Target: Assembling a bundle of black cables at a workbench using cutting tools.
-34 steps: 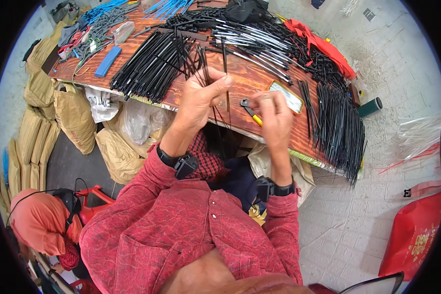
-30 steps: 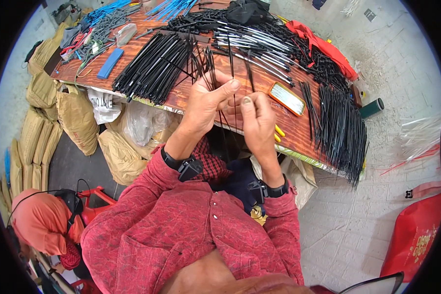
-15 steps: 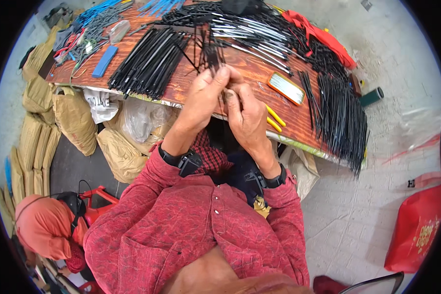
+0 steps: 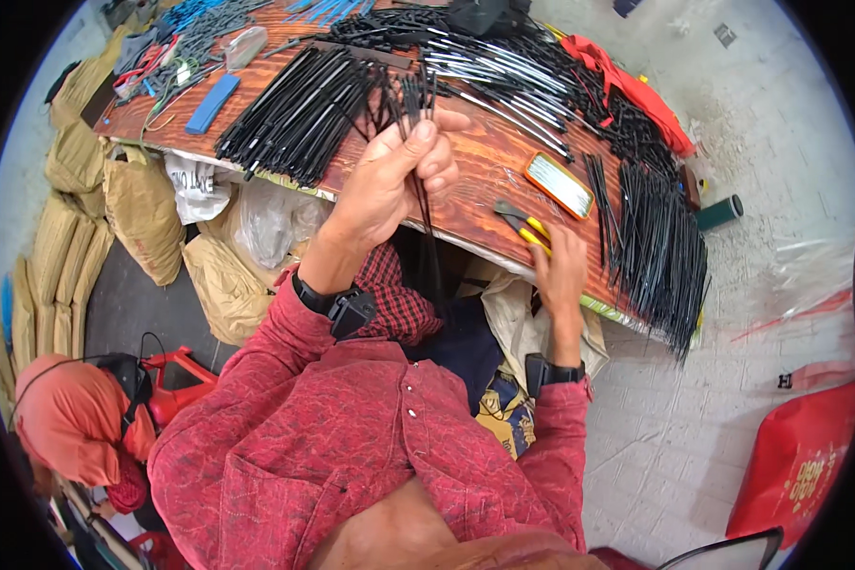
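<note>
A bunch of thin black strips is held upright in my left hand, thumb pressed over it. Its upper ends fan out above the fingers, and its lower ends hang past the table's front edge. To the right, my right hand has its fingers closed on the yellow handles of a small pair of pliers, whose dark jaws point to the far left on the table. Part of the handles is hidden under the fingers. Beyond my left hand lies a neat row of black strips.
The reddish wooden table also carries an orange-rimmed tin, a blue block, another pile of black strips at right and a red cloth. Brown sacks stand at left. Another person is at lower left.
My hands were together on the black strips. The right hand has let go and moved right and nearer to the pliers; the left still holds the strips.
</note>
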A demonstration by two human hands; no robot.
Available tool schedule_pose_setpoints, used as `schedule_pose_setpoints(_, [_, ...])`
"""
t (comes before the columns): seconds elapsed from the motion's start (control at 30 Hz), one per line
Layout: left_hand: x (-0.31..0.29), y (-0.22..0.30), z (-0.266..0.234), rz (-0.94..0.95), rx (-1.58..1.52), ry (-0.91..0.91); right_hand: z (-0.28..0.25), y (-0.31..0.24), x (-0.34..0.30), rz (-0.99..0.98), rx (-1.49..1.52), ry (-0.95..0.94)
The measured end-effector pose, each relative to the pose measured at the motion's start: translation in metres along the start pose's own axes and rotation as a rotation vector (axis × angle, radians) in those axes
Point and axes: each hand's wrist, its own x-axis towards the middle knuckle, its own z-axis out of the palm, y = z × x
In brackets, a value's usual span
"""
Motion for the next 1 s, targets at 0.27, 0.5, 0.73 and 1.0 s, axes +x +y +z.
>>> schedule_pose_setpoints(0.27, [0.007, -0.024, 0.004, 0.001, 0.137, -0.016, -0.041, -0.03, 0.022, 0.284, 0.653, -0.22])
schedule_pose_setpoints(0.5, [0.043, -0.02, 0.013, -0.002, 0.331, -0.231, -0.052, -0.125, 0.079, -0.025, 0.855, -0.32])
schedule_pose_setpoints(0.73, [0.073, 0.026, 0.056, 0.2, 0.547, -0.455, -0.056, -0.122, 0.134, -0.172, 0.874, -0.071])
schedule_pose_setpoints(1.0, [0.081, -0.044, -0.01, 0.118, 0.552, -0.385, 0.018, -0.081, 0.107, -0.147, 0.689, -0.133])
